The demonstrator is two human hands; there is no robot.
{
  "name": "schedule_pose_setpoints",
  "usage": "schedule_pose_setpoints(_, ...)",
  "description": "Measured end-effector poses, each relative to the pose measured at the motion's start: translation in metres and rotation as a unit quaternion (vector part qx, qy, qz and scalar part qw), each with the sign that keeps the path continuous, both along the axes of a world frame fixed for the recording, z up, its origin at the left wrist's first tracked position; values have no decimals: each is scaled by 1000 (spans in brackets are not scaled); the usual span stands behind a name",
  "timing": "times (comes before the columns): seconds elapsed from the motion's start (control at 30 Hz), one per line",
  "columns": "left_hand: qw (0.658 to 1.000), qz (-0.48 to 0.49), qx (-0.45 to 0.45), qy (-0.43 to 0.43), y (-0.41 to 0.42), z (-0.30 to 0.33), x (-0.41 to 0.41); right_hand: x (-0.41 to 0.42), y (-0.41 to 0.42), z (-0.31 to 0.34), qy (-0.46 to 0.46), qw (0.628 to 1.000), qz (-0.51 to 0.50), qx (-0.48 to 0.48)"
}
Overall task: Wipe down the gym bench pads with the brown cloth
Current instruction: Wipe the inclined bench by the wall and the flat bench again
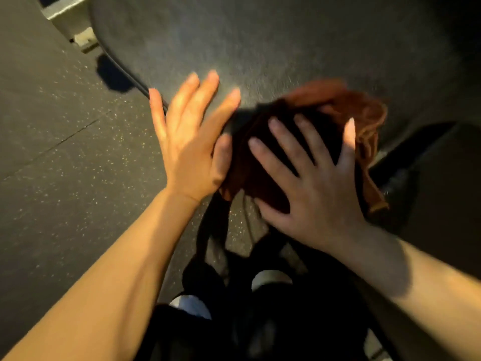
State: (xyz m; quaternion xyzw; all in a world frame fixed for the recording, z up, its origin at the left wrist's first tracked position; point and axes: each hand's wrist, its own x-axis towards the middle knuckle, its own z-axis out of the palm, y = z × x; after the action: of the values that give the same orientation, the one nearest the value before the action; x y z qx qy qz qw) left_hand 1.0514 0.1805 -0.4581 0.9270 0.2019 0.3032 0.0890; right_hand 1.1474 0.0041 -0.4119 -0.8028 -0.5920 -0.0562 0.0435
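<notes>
Head view: we look down along both bare forearms at a dark gym bench pad (273,43) that fills the upper part of the frame. Our right hand (309,178) lies flat on the brown cloth (364,110), its fingers straight and spread apart — palm down, pressing the cloth against the near edge of the pad rather than gripping it. The cloth is bunched under that hand; its brighter, rust-coloured folds stick out beyond the fingertips and past the little-finger side, and one hemmed edge hangs down off the pad on that same side. The part of the cloth under the palm sits in deep shadow, so we cannot tell how it is folded there.

Our left hand (190,142) is just beside the right one, on its thumb side, also open with the fingers straight and fanned. Its thumb touches or nearly touches the shadowed edge of the cloth — the blur keeps us from saying which. Its fingers reach over the edge of the pad, and whether the palm rests on the pad or hovers above it is not clear.

Beyond the left hand's little finger lies a dark speckled floor (65,165). Ahead of it, further off, a pale metal piece of the frame (70,19) shows beside the pad. Below our wrists we see dark trousers and two light shoes (192,306).
</notes>
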Motion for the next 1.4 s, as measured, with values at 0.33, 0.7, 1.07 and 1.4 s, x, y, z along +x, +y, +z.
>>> schedule_pose_setpoints(0.33, 987, 19, -54, -151, -8, -14, 2, -4, -1, -9, 53, 996, -7, 70)
schedule_pose_setpoints(0.7, 957, 115, -242, -111, 5, 16, -47, -32, -10, -21, -70, 995, -65, 36)
schedule_pose_setpoints(1.07, 945, 164, -267, -96, 18, 26, -65, -40, 104, 4, -50, 997, -50, -34)
schedule_pose_setpoints(1.4, 949, 159, -252, -101, 40, 26, -88, -50, 167, 5, -59, 997, -38, 18)
